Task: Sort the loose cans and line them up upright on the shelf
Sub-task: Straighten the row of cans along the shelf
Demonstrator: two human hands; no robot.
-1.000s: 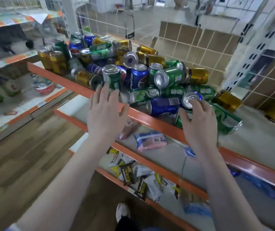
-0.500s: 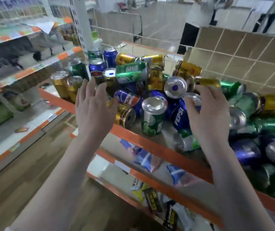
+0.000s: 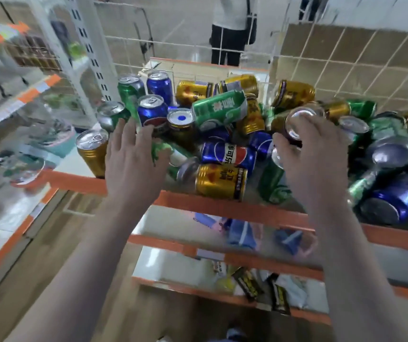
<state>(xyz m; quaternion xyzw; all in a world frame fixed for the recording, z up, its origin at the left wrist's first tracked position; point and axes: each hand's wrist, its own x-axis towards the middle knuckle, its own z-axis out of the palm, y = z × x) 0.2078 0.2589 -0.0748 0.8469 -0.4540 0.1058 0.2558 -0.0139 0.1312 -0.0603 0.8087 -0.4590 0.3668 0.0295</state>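
Left hand [image 3: 133, 161]: fingers spread and nearly straight, palm down, holding nothing; fingertips over a lying green can [image 3: 165, 150] and close under an upright blue can [image 3: 152, 112], though contact cannot be told. Right hand [image 3: 314, 154]: fingers and thumb curled round a dark can [image 3: 296, 124], its silver end facing the camera, raised above the heap. Cans: a loose pile of green, blue and gold ones on the shelf [image 3: 222, 206], most lying on their sides. Between the two hands lie a blue Pepsi can [image 3: 227, 154] and, nearer the wrists, a gold can [image 3: 219, 181] just behind the orange front lip. Left of the left hand an upright gold can [image 3: 93, 150] stands near the shelf's left front corner, with upright green and blue cans beyond the fingertips. Right of the right hand the heap lies thick up to the front lip. Edges: a wire grid [image 3: 173, 55] backs the shelf beyond the pile. Open room: a bare strip of shelf beside the upright gold can, and the floor below the left forearm. Under the wrists, lower shelves carry packets [image 3: 247, 282]. Beyond the grid a person [image 3: 232, 30] stands.
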